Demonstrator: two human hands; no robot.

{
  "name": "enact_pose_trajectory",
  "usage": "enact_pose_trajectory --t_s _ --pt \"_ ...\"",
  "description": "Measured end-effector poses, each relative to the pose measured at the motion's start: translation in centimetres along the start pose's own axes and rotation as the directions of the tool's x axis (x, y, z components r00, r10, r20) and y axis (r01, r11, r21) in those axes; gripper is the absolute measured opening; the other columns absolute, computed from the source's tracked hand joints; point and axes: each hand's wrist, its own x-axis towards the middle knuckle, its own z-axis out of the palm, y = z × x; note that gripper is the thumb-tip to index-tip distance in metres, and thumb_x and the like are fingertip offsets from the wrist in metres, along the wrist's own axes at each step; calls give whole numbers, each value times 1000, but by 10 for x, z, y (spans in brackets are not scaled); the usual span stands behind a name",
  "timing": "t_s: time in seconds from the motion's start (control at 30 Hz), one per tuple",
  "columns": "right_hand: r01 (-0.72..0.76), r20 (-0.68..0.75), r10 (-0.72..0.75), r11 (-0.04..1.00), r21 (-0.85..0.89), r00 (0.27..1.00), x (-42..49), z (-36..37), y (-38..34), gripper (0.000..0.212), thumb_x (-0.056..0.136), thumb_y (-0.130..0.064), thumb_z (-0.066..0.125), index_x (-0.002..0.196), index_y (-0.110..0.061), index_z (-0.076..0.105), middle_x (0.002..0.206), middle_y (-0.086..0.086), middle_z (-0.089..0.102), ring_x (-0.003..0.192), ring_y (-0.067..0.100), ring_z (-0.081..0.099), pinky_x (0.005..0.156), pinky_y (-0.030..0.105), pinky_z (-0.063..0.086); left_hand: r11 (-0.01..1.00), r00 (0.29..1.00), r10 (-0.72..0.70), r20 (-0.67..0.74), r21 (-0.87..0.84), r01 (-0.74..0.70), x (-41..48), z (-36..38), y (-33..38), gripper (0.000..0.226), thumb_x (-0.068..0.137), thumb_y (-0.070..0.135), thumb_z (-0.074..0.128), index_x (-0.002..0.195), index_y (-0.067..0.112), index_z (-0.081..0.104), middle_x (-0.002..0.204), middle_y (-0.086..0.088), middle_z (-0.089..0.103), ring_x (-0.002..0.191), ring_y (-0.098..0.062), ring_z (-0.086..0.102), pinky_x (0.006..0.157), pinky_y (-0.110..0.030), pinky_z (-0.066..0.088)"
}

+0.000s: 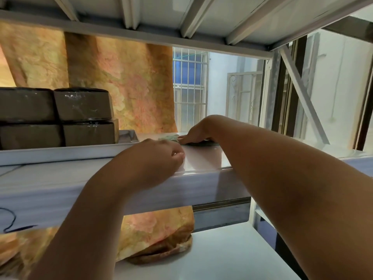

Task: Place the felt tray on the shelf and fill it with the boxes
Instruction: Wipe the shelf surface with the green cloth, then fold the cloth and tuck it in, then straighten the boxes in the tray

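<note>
A flat greenish-grey felt tray [171, 137] lies on the white metal shelf [203, 158], seen almost edge-on and mostly hidden behind my hands. My right hand [198, 133] rests palm down on the tray's right part, fingers pressed flat on it. At the tray's near left edge sits my left hand [159, 156], curled with fingertips touching the felt and the wrist over the shelf's front lip. Several brown boxes [60, 116] wrapped in shiny film are stacked two high at the left of the same shelf.
An upper shelf's ribbed underside [181, 19] hangs close overhead. A patterned orange curtain [121, 87] hangs behind the shelf, and its lower end lies bunched on the lower shelf [212, 255]. A barred window [189, 87] shows behind. A diagonal brace [302, 98] crosses the right side.
</note>
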Motion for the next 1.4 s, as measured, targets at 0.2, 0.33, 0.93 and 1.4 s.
enact_pose_trajectory --t_s 0.2,0.33,0.93,1.4 --pt "9 8 -8 998 -62 1000 -20 8 9 75 92 -65 16 146 -15 33 146 6 40 132 24 42 105 32 30 998 998 -50 35 -41 51 1 -1 0 32 98 41 33 120 37 56 129 1 57 95 -13 44 82 -27 34" --pt "67 41 -64 996 -63 997 -33 16 21 70 88 -71 11 150 -39 6 156 1 20 141 26 26 107 40 24 998 999 -37 4 -58 37 -2 -1 1 33 97 41 36 125 34 53 133 2 55 105 -16 49 83 -27 34" --pt "342 -257 -299 929 139 919 -107 43 117 76 73 -65 48 142 -49 21 144 0 45 124 19 48 108 37 37 985 971 146 -191 -67 -161 -4 -1 -1 15 96 26 48 85 30 57 75 22 46 70 2 45 60 -10 31" --pt "346 -417 -345 935 -78 841 -145 31 151 27 88 -11 59 81 -37 58 76 -17 61 77 5 60 66 12 41 720 943 331 26 -653 -235 -4 -30 -19 38 89 48 53 54 33 57 54 16 48 53 3 46 57 -9 41"
